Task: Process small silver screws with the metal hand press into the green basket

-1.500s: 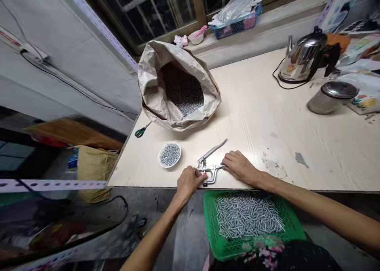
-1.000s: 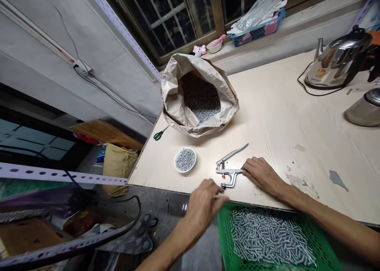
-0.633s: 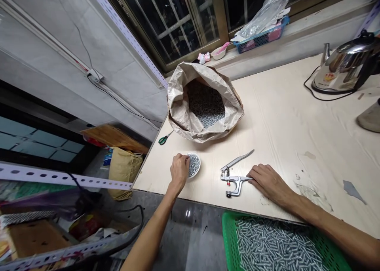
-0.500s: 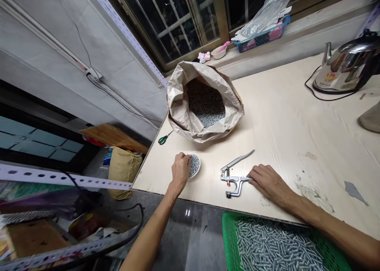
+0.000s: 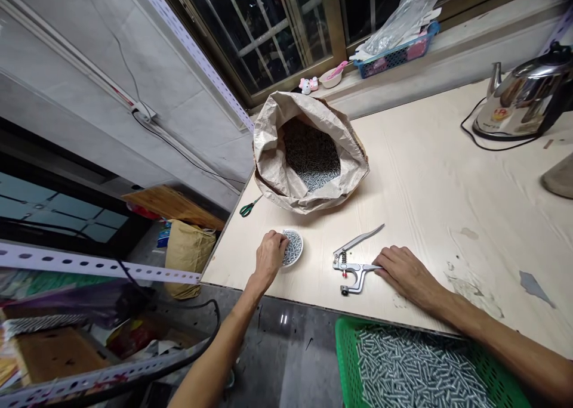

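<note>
My left hand is at the left rim of a small white bowl filled with small metal screws. Its fingers are closed over the edge of the screws; what they pinch is too small to make out. My right hand rests on the table, fingers closed on the lower handle of a silver snap-fastener plier. The plier lies flat with its upper handle spread away and its jaw pointing left, between my two hands.
A large paper-lined sack of metal pieces stands behind the bowl, with green-handled scissors at its left. A green basket of metal pieces sits below the table's front edge. A steel kettle stands at the right.
My left hand has drawn slightly to the left over the bowl's edge, baring a little more of the screws. My right hand and the plier stay where they were.
</note>
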Tool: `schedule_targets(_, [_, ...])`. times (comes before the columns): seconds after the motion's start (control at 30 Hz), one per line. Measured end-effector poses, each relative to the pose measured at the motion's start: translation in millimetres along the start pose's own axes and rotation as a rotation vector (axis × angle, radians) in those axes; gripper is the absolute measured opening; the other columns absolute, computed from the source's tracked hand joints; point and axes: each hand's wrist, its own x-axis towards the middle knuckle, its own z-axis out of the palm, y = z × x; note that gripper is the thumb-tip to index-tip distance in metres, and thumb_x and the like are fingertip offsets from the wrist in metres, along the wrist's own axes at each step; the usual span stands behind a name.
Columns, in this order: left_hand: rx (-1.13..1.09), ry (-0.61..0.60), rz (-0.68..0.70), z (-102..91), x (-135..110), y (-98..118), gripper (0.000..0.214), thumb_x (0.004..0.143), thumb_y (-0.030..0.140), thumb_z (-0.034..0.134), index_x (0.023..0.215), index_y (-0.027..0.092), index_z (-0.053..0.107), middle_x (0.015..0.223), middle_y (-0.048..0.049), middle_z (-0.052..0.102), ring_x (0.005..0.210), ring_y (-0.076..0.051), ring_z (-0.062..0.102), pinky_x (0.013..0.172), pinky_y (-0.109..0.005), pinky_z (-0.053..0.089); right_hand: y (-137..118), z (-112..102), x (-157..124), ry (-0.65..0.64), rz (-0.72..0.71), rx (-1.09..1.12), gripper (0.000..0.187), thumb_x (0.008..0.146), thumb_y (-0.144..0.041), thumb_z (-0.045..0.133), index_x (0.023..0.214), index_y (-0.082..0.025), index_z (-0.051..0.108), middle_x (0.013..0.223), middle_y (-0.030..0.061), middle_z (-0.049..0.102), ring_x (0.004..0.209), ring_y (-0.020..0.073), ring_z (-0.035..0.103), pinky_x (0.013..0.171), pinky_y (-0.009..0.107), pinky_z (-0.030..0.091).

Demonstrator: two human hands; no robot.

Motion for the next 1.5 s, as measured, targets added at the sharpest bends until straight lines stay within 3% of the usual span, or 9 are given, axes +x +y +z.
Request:
schedule_targets(0.17, [0.058, 0.019, -0.043, -4.4, -4.4, 13.1, 0.022, 0.092, 0.029, 0.046, 0.091, 0.019, 0.065, 0.096, -0.0063, 0.061, 0.094, -0.019, 0.058, 0.07, -0.026, 0.043, -0.8, -1.1, 0.7, -0.003, 0.002, 0.003, 0.017, 0.095, -0.025, 0.041, 0.087, -0.021, 0.054, 0.082, 0.0041, 0.057, 0.074, 0.0184, 0.049, 0.067, 0.033, 0.034])
schedule_targets(0.47, [0.029, -0.113, -0.189, 0.0, 4.5, 18.3, 0.018, 0.085, 0.032, 0.055, 0.087, 0.019, 0.067, 0.099, -0.0061, 0.062, 0.088, -0.02, 0.061, 0.065, -0.027, 0.04, -1.2, -0.9, 1.7, -0.005, 0.002, -0.011, 0.018, 0.096, -0.026, 0.04, 0.086, -0.021, 0.054, 0.082, 0.0047, 0.057, 0.074, 0.0185, 0.049, 0.067, 0.032, 0.033])
schedule_targets(0.67, [0.012, -0.073, -0.229, 0.9, 7.0, 21.4, 0.02, 0.085, 0.032, 0.053, 0.082, 0.018, 0.068, 0.098, -0.0068, 0.065, 0.086, -0.02, 0.063, 0.065, -0.027, 0.04, -0.7, 0.6, 1.1, 0.005, 0.0, -0.01, 0.018, 0.096, -0.026, 0.041, 0.086, -0.02, 0.054, 0.082, 0.0042, 0.057, 0.073, 0.0181, 0.048, 0.067, 0.032, 0.033])
schedule_targets(0.83, [-0.02, -0.037, -0.185, -6.1, 8.4, 22.0, 0.016, 0.081, 0.022, 0.052, 0.077, 0.016, 0.067, 0.092, -0.0083, 0.067, 0.081, -0.019, 0.063, 0.067, -0.027, 0.042, -1.3, -1.0, 1.9, 0.004, -0.001, -0.009, 0.017, 0.095, -0.025, 0.041, 0.086, -0.02, 0.055, 0.083, 0.0044, 0.058, 0.075, 0.0183, 0.048, 0.067, 0.032, 0.033])
schedule_targets(0.97, [-0.375, 0.035, -0.167, -16.9, -6.7, 31.7, 0.01, 0.075, 0.022, 0.056, 0.07, 0.016, 0.062, 0.071, -0.0032, 0.064, 0.067, -0.016, 0.06, 0.063, -0.025, 0.044, -2.7, -3.4, 3.3, -0.015, 0.012, -0.024, 0.017, 0.095, -0.024, 0.041, 0.085, -0.02, 0.055, 0.083, 0.0049, 0.057, 0.076, 0.0184, 0.048, 0.068, 0.032, 0.032])
schedule_targets(1.13, [-1.065, -0.278, -0.289, -9.2, -40.7, 63.5, 0.029, 0.064, 0.035, 0.066, 0.082, 0.013, 0.064, 0.06, 0.0022, 0.057, 0.05, -0.01, 0.052, 0.051, -0.023, 0.044, -3.8, -5.1, 5.6, -0.03, -0.023, -0.071, 0.018, 0.094, -0.021, 0.042, 0.081, -0.019, 0.053, 0.08, 0.0037, 0.057, 0.074, 0.0168, 0.046, 0.068, 0.031, 0.029])
schedule_targets(1.23, [-1.173, -0.354, -0.349, 7.5, -54.6, 79.3, 0.038, 0.059, 0.036, 0.071, 0.086, 0.01, 0.066, 0.059, 0.0019, 0.058, 0.05, -0.009, 0.051, 0.052, -0.023, 0.044, -3.8, -5.4, 5.8, -0.003, -0.084, -0.136, 0.02, 0.094, -0.016, 0.04, 0.078, -0.018, 0.053, 0.077, 0.0024, 0.056, 0.072, 0.016, 0.043, 0.07, 0.032, 0.027])
schedule_targets(1.37, [-1.216, -0.316, -0.396, 24.8, -64.2, 89.3, 0.036, 0.057, 0.04, 0.073, 0.078, 0.011, 0.065, 0.057, 0.0008, 0.059, 0.053, -0.01, 0.053, 0.054, -0.023, 0.044, -5.1, -6.1, 4.6, 0.055, -0.137, -0.222, 0.025, 0.094, -0.013, 0.038, 0.075, -0.018, 0.053, 0.071, 0.0009, 0.053, 0.069, 0.0154, 0.04, 0.072, 0.033, 0.027])
schedule_targets(1.5, [-1.154, -0.312, -0.373, 31.2, -72.1, 94.5, 0.037, 0.059, 0.043, 0.073, 0.077, 0.012, 0.068, 0.069, -0.0045, 0.068, 0.061, -0.013, 0.058, 0.057, -0.023, 0.044, -9.1, -8.8, 4.3, 0.074, -0.152, -0.248, 0.026, 0.095, -0.013, 0.037, 0.077, -0.019, 0.055, 0.07, 0.0, 0.053, 0.069, 0.0154, 0.038, 0.076, 0.034, 0.026])
